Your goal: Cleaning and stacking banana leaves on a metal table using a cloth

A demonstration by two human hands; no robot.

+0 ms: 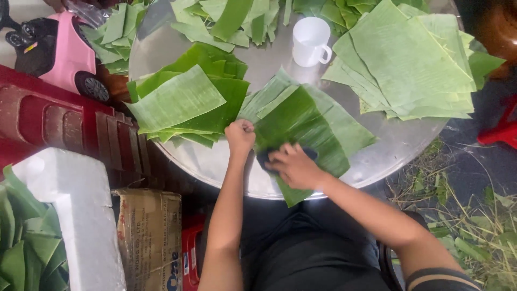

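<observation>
Grip: left hand [240, 134] fisted, pinning the banana leaf [304, 121]; right hand [293, 166] flat on dark cloth [265, 158]. Leaf: light, limp, likely tears along ribs; hold by edges.

Glossy ribbed banana leaf [307, 126], brushed metal table [388, 151], white plastic cup [309, 40]

Round metal bench [388, 145] before me, its surface reflecting soft overhead light. To my left, a dark red ridged piece of furniture [59, 126] with a pink toy car [56, 51] beyond it; below, a white foam block [81, 215] and a cardboard box [151, 237]. To my right, dark floor [474, 167] strewn with green scraps [479, 231], and a red stool [501, 129].
</observation>
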